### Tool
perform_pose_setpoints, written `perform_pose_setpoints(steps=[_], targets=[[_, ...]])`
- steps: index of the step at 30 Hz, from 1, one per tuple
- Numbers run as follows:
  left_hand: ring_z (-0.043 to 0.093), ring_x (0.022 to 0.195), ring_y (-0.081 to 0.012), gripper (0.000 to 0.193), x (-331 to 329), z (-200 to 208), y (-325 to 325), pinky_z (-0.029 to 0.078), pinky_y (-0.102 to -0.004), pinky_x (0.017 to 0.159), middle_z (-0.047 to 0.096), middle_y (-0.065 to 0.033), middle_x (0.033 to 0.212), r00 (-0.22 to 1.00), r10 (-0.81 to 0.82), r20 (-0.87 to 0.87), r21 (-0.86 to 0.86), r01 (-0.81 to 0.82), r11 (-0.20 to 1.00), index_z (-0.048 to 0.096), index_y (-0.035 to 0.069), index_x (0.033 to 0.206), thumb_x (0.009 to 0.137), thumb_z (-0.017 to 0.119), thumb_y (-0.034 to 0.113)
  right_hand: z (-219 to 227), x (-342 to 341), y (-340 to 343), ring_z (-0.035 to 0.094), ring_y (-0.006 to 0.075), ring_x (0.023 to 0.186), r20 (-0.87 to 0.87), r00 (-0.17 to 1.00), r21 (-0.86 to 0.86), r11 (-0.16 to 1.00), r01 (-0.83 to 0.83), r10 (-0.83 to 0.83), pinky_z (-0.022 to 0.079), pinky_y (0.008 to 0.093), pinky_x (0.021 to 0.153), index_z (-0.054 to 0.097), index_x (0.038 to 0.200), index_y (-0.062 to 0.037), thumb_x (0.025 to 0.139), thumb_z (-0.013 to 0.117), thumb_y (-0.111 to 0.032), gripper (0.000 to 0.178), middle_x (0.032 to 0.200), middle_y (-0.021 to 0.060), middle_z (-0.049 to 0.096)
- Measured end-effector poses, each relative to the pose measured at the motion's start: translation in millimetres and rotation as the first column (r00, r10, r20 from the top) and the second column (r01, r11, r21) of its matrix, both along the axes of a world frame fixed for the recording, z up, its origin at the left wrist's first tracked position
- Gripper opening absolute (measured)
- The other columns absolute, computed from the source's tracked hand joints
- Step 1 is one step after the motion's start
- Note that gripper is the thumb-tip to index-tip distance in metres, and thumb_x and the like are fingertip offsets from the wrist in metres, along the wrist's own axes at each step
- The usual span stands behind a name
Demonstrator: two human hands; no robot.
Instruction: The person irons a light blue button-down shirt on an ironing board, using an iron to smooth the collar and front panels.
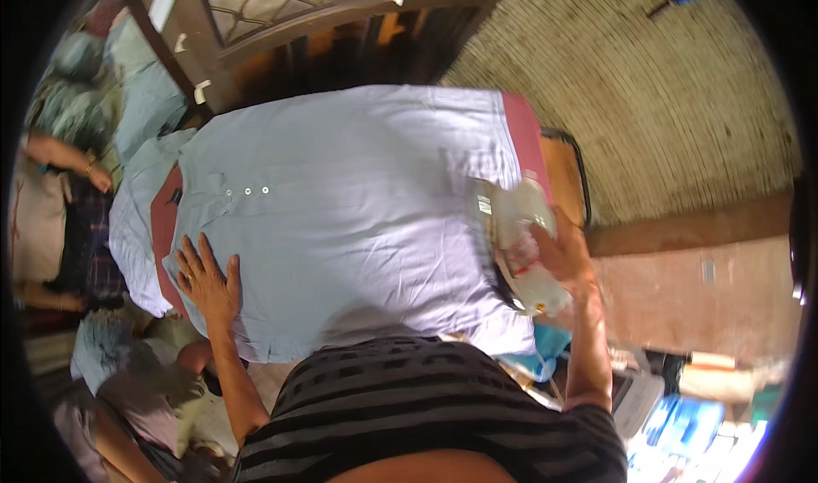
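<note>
Head view: shirt (pixel 341 210) flat on board (pixel 521 129), long axis L–R, neck L, hem R; near edge partly hidden by wearer's torso (pixel 409 389). L hand (pixel 210 285) flat nr neck, fingers spread, gripping nothing. R hand (pixel 566 257) grasping iron (pixel 511 236) nr hem, some fingers hidden. Iron's long axis approx. away/toward wearer; blurred, can't tell tip end. Clear body's contents unclear.
</note>
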State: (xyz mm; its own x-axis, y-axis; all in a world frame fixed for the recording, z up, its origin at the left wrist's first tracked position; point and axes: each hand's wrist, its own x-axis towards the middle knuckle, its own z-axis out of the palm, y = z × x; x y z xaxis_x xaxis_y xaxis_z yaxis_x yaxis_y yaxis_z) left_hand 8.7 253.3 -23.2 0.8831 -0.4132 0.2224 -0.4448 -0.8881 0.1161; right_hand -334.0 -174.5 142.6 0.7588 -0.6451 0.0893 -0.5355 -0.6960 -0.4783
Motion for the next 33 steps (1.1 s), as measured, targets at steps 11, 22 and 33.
perform_pose_setpoints(steps=[11, 22, 33], targets=[[0.019, 0.149, -0.0429, 0.072, -69.1, 32.5, -56.5, 0.016, -0.0649, 0.115, 0.027, -0.0184, 0.161, 0.99, 0.12, -0.07, -0.184, -0.131, 0.974, 0.042, 0.016, 0.149, 0.089, 0.059, 0.051, -44.7, -80.9, -214.0, 0.054, 0.0489, 0.124, -0.305, 0.836, -0.144, 0.89, 0.432, -0.456, 0.044, 0.0524, 0.104, 0.046, 0.144, -0.0018, 0.092, 0.055, -0.06, 0.078, 0.134, 0.0326, 0.055], [0.023, 0.147, -0.0448, 0.068, -110.2, 18.0, -90.5, 0.022, -0.0654, 0.111, 0.029, -0.0195, 0.159, 0.992, -0.113, -0.061, -0.171, 0.101, 0.98, 0.044, 0.017, 0.148, 0.092, 0.057, 0.053, -109.0, -86.4, -302.8, 0.059, 0.0458, 0.118, -0.085, 0.938, -0.042, 0.942, 0.334, -0.336, 0.048, 0.0514, 0.101, 0.049, 0.14, 0.0015, 0.09, 0.061, -0.06, 0.08, 0.133, 0.0313, 0.057], [0.039, 0.133, -0.0386, 0.049, -71.7, 11.5, -142.0, 0.033, -0.0612, 0.098, 0.045, -0.0132, 0.143, 0.87, -0.486, 0.088, -0.251, 0.491, 0.834, 0.06, 0.016, 0.127, 0.086, 0.068, 0.041, -152.9, -13.1, -62.8, 0.052, 0.04, 0.124, 0.278, 0.961, -0.261, 0.962, 0.084, -0.008, 0.045, 0.0479, 0.103, 0.06, 0.128, -0.0023, 0.089, 0.073, -0.018, 0.044, 0.135, 0.0231, 0.055]])
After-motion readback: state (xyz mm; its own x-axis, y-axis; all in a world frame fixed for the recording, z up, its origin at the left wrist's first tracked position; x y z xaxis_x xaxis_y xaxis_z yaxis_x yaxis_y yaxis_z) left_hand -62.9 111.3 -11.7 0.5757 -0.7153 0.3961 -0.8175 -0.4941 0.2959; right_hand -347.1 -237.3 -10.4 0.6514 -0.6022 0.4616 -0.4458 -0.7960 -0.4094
